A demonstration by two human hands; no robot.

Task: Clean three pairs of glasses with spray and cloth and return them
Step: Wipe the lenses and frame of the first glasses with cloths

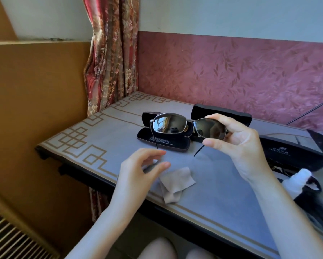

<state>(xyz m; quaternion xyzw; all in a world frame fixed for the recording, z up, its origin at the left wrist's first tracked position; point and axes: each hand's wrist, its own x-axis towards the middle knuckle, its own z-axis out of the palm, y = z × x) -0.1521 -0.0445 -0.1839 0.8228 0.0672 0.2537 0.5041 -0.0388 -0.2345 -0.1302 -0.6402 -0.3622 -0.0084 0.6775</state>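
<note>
My right hand point(237, 144) holds a pair of metal-framed sunglasses point(177, 124) by the right lens, lifted above the table with the temples unfolded and hanging down. My left hand point(140, 172) hovers open just above a crumpled grey cleaning cloth point(175, 182) lying on the table, fingers curled and apart, holding nothing. Behind the sunglasses an open dark glasses case point(162, 141) lies empty. A white spray bottle point(295, 182) lies at the right, partly behind my right forearm.
A second dark case point(220, 113) stands open at the back, and a third dark case point(295, 152) lies at the right. The table point(93, 135) has a patterned mat and meets a pink wall; a floral curtain point(110, 53) hangs at its back left corner.
</note>
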